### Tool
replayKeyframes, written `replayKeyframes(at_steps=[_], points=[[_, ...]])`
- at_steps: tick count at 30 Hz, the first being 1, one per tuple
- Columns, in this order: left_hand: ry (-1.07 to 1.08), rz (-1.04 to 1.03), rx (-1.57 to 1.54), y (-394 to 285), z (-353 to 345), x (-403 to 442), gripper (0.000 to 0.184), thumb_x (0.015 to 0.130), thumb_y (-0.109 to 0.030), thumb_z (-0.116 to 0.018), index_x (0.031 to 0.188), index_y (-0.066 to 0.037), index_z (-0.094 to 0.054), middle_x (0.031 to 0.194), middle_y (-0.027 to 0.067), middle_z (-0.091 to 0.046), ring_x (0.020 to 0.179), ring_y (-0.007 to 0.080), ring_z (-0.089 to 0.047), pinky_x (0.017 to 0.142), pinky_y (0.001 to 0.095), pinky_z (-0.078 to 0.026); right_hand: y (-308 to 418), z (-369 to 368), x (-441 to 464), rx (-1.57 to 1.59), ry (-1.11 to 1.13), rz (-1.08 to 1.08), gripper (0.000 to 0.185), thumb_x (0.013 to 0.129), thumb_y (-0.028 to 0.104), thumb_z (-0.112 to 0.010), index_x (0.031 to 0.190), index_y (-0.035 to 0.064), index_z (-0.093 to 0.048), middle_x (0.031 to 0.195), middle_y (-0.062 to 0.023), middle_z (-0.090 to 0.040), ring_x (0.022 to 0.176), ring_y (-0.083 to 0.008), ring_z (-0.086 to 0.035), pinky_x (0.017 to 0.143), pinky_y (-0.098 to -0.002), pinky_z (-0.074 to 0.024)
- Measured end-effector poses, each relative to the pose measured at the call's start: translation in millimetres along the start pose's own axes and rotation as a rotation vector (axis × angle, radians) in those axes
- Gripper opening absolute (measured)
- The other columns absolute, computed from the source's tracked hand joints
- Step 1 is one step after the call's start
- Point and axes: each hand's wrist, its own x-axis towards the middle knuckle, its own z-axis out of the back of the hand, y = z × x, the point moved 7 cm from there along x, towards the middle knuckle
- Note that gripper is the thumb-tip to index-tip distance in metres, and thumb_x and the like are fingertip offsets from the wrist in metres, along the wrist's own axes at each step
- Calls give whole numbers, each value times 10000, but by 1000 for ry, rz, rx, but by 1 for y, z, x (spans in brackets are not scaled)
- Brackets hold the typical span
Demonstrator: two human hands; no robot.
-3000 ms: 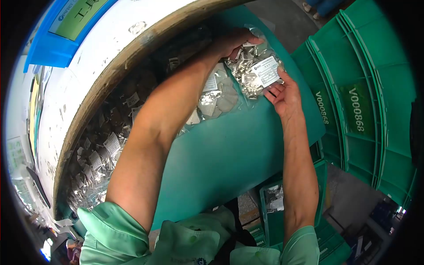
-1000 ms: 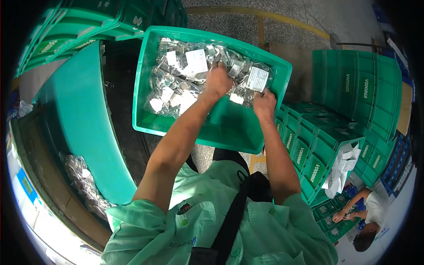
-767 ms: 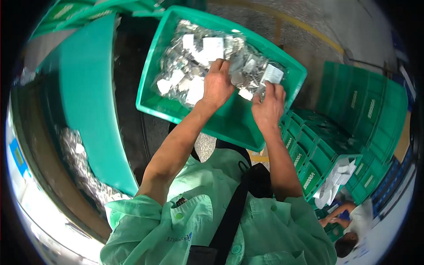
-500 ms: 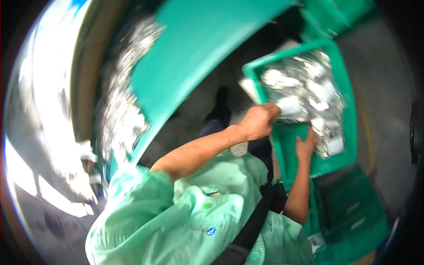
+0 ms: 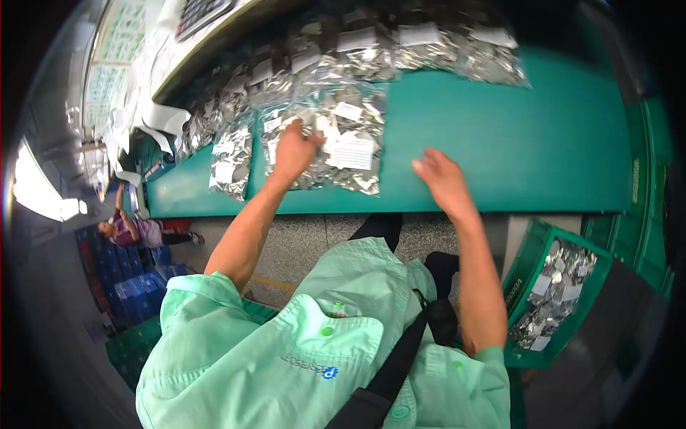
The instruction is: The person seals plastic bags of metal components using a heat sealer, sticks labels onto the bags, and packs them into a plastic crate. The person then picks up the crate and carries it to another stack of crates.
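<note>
Clear bags of shiny metal parts with white labels lie on the green tabletop (image 5: 500,136). My left hand (image 5: 296,151) is over a labelled bag (image 5: 350,136) near the front edge, fingers apart and touching or just above the plastic; contact is hard to tell. To the right, my right hand (image 5: 444,179) hovers over the green surface with its fingers apart and holds nothing. A smaller bag (image 5: 232,159) lies left of my left hand. More bags (image 5: 357,46) form a row along the back.
A green crate (image 5: 511,292) of bagged parts stands low at the right, beyond the table's front edge. White paper strips (image 5: 163,118) hang at the left, near a raised shelf with a calculator (image 5: 204,16). Another person (image 5: 136,230) is in the far left background.
The view has swung from the crate to the table. My hands have left the crate and its bags, and are now over the table; the crate now appears at the lower right.
</note>
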Motion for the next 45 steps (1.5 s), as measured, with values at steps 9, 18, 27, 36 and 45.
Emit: replayKeyframes(at_steps=[9, 18, 27, 36, 45], points=[[301, 362, -674, 11, -61, -29, 600, 786, -275, -775, 1174, 120, -544, 850, 203, -683, 773, 263, -651, 701, 379, -495, 17, -106, 37, 206, -140, -401, 689, 844, 368, -745, 1274, -124, -524, 1156, -241, -627, 979, -270, -633, 862, -355, -491], [436, 295, -1636, 33, -4, -59, 559, 898, -142, -676, 1386, 21, -460, 1205, 113, -635, 1052, 181, -633, 905, 320, -513, 102, -163, 10, 667, 110, -316, 673, 874, 151, -732, 1415, -38, -378, 1238, -165, -604, 1089, -227, -618, 926, -352, -511], [-24, 338, -618, 192, 66, -9, 583, 884, -335, -692, 1311, 35, -552, 1123, 104, -671, 947, 183, -629, 859, 331, -484, 95, -247, 91, -92, 154, -216, 633, 851, 297, -735, 1292, -84, -487, 1195, -272, -594, 1023, -343, -625, 921, -405, -484], [185, 521, -1372, 186, -13, -4, 416, 962, -275, -566, 1277, -3, -562, 1195, 82, -635, 1099, 200, -596, 988, 361, -443, 75, -268, 72, 42, 55, -288, 1064, 695, 507, -822, 1382, -148, -340, 1373, -326, -446, 1284, -434, -453, 1092, -409, -374], [807, 522, -1552, 37, -48, -96, 513, 996, -331, -502, 1376, 13, -471, 1339, 151, -576, 1206, 324, -574, 1049, 479, -441, 40, -128, -13, 442, 140, -379, 537, 613, 315, -844, 915, -95, -673, 871, -160, -697, 796, -246, -677, 692, -346, -529]])
